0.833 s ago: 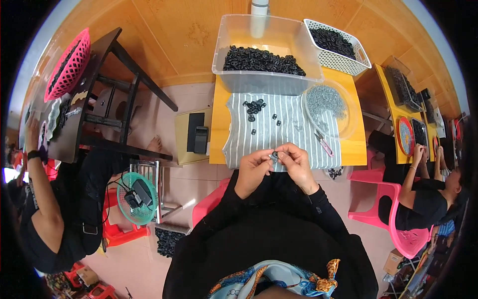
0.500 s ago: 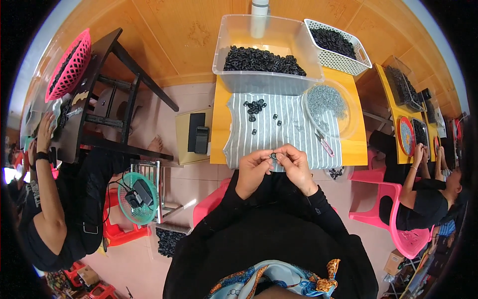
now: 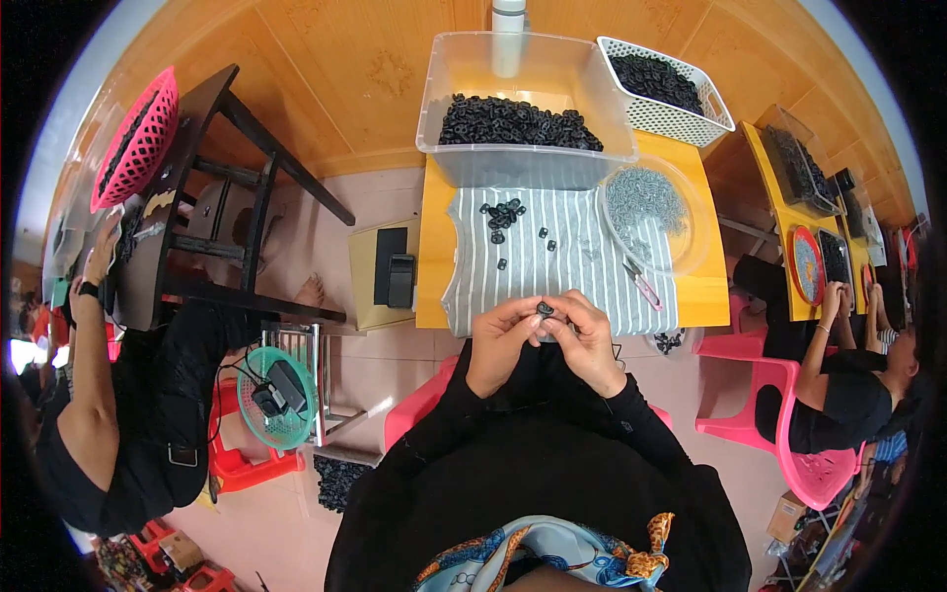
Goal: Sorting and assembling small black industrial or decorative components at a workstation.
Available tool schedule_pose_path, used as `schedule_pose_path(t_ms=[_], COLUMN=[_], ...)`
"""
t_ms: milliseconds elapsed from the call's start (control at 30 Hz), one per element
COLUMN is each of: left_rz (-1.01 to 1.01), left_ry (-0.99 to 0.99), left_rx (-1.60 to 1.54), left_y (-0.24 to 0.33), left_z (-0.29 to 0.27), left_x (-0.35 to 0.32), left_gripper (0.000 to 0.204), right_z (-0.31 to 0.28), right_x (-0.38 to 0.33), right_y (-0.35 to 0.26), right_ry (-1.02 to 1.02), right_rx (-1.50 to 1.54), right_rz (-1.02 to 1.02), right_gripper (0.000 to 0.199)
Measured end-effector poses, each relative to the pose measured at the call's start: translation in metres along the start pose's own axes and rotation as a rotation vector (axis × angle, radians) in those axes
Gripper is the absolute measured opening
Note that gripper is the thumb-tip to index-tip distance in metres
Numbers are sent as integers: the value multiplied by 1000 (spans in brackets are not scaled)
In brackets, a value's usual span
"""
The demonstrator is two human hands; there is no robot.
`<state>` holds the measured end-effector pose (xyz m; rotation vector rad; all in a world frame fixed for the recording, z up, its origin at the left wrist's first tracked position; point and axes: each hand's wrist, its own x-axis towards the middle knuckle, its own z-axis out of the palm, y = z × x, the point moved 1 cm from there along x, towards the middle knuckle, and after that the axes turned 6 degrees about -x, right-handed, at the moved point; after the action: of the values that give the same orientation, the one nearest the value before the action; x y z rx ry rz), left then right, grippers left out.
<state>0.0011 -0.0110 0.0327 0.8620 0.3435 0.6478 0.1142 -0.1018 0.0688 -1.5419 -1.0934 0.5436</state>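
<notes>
Since the earlier frame both hands have hardly shifted, the left hand [image 3: 501,340] and right hand [image 3: 588,340] pinching one small black ring [image 3: 545,309] between closed fingertips, four loose rings and one cluster [image 3: 503,214] lying at twelve o'clock on the striped cloth [image 3: 582,261].

A yellow table [image 3: 695,294] carries a striped cloth [image 3: 567,261] and clear bin [image 3: 528,163].

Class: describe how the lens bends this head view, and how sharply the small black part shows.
Head view: fisheye bows the yellow table edges and blackens the corners; even light; the black part between left hand and right hand is too small for detail.
</notes>
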Motion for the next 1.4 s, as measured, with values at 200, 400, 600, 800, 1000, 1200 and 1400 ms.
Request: schedule_pose_path(t_ms=[200, 400, 600, 800, 1000, 1200, 1400], left_rz=[20, 37, 86, 124, 108, 2, -32], left_ry=[-15, 23, 9, 18, 14, -14, 19], left_rx=[6, -8, -2, -9, -7, 18, 74], left_y=[-1, 5, 8, 11, 11, 15, 10], left_z=[0, 8, 14, 19, 20, 15, 0], left_x=[-2, -4, -6, -6, -1, 6, 6], left_gripper=[25, 22, 19, 15, 16, 29, 30], right_z=[2, 4, 6, 7, -2, -66, -168], right_x=[-3, -3, -4, -2, -1, 53, 196], right_y=[1, -9, -15, -25, -19, -27, -44], right_ry=[32, 69, 93, 134, 100, 158, 537], right_rx=[24, -19, -37, 46, -115, -81, 139], right_rz=[-40, -111, -162, -126, -124, 122, 7], right_gripper=[26, 24, 22, 20, 18, 18, 33])
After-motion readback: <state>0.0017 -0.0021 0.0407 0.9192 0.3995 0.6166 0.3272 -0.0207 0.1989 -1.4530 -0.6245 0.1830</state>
